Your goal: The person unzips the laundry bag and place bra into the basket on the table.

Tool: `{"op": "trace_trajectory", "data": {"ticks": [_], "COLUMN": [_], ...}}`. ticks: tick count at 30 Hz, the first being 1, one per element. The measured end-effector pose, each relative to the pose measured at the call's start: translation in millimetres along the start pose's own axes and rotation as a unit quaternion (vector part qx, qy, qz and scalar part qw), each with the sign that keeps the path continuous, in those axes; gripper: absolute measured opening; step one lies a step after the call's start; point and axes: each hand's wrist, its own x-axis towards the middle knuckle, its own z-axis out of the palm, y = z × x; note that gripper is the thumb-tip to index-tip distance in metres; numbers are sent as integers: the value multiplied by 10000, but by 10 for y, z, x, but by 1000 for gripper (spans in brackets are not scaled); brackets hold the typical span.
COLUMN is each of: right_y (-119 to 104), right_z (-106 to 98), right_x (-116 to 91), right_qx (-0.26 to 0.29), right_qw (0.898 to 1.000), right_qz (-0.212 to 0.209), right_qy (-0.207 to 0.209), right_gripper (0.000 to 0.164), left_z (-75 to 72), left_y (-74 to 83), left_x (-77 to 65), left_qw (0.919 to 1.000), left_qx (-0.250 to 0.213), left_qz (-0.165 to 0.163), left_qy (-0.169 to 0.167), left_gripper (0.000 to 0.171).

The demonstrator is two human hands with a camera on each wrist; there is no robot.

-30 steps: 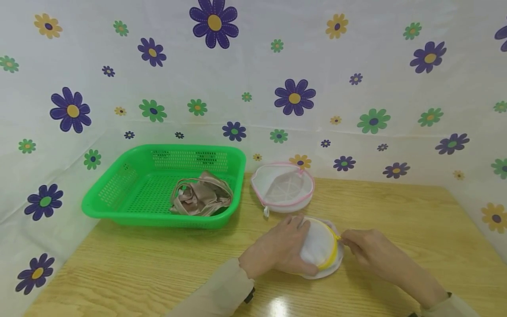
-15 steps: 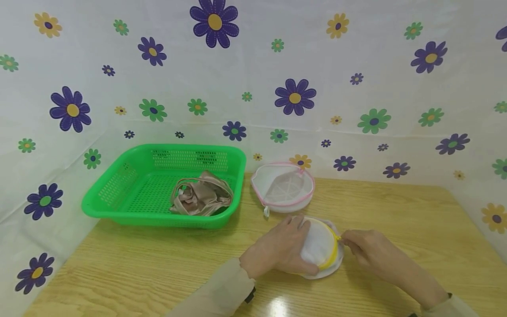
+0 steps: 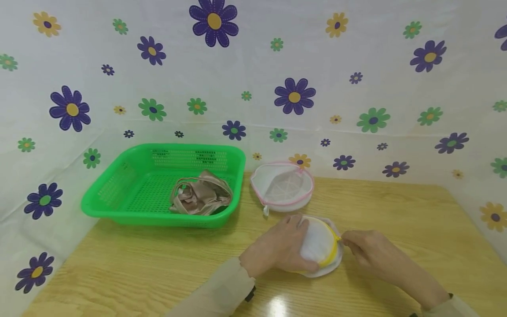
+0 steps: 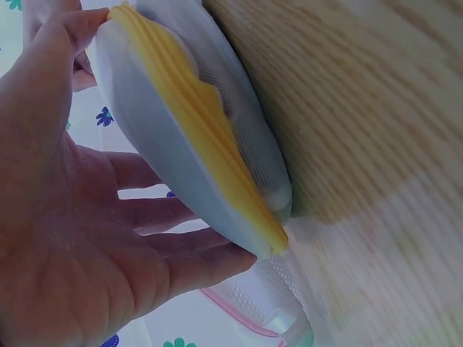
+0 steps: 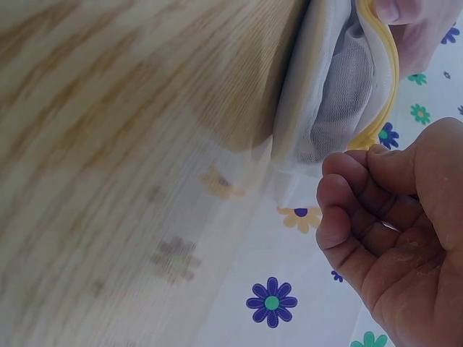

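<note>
A white mesh laundry bag (image 3: 317,243) with a yellow zipper (image 4: 206,137) lies on the table, front right of centre. My left hand (image 3: 279,246) spans the top of it, thumb and fingers holding opposite sides of its rim. At the bag's right edge my right hand (image 3: 370,252) pinches the yellow zipper pull (image 3: 338,238) between thumb and forefinger. The other right fingers curl in toward the palm in the right wrist view. There the zipper gapes along the bag's side (image 5: 347,94), showing mesh inside.
Behind the hands stands a second mesh bag (image 3: 283,189) with a pink zipper, its lid partly open. A green plastic basket (image 3: 158,220) at the left holds crumpled satiny brown cloth (image 3: 203,196). A flower-printed sheet (image 3: 253,66) hangs behind the wooden table (image 3: 396,207).
</note>
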Motion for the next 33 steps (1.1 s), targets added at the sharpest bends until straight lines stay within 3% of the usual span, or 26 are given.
{"op": "trace_trajectory", "data": {"ticks": [33], "right_y": [-7], "right_z": [-18], "right_x": [-27], "right_qx": [72], "right_qw": [9999], "right_qz": [-114], "right_qy": [13], "right_gripper": [30], "left_z": [-5], "left_y": [39], "left_x": [4], "left_qw": [9999], "left_qx": [57], "left_qz": [-116], "left_qy": [24], "left_gripper": [100]}}
